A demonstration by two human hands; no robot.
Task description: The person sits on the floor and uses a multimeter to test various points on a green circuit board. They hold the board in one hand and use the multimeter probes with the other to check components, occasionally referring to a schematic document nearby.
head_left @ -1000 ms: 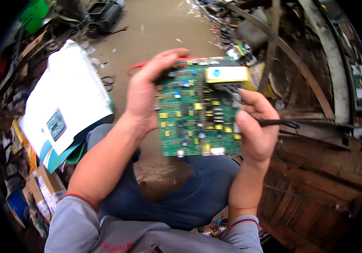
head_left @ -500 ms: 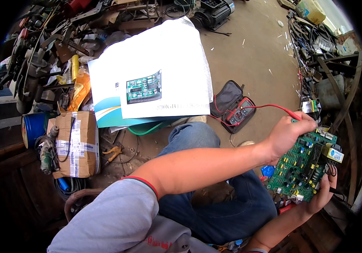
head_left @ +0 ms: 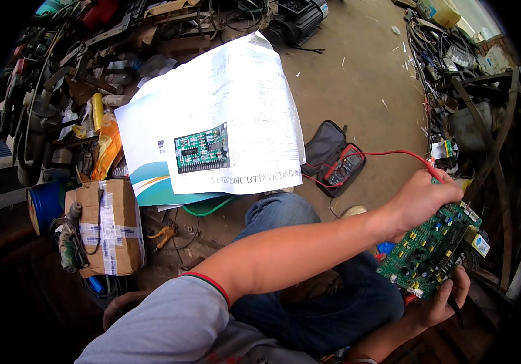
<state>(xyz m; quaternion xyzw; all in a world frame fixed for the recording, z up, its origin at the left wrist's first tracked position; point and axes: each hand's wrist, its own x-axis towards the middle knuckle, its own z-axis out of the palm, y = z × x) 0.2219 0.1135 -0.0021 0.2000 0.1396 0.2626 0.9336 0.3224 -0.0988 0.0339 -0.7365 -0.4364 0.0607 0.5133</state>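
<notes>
My left hand (head_left: 428,199) reaches across and grips a red test probe (head_left: 435,174), its fingers closed at the board's upper edge; the probe's tip is hidden. Below it my right hand (head_left: 446,300) holds the lower edge of a green circuit board (head_left: 421,252) crowded with small parts, with a yellow-and-black transformer (head_left: 477,242) at its right. A black piece (head_left: 456,313), perhaps a lead or probe, hangs by the right fingers. From the red probe a wire runs to a red-edged multimeter (head_left: 346,166) in an unzipped black case (head_left: 323,144) on the floor.
Large printed sheets (head_left: 236,103) with a board picture lie left of the meter. A taped cardboard box (head_left: 110,227) and blue drum (head_left: 45,206) stand at left. Scrap and tools crowd both sides; a black motor (head_left: 300,19) lies at the far end. My bent knee (head_left: 281,212) is near the sheets.
The view has shifted slightly, and print on the sheets now shows more clearly. The board and my right hand sit a little lower and further left. Both hands keep their holds.
</notes>
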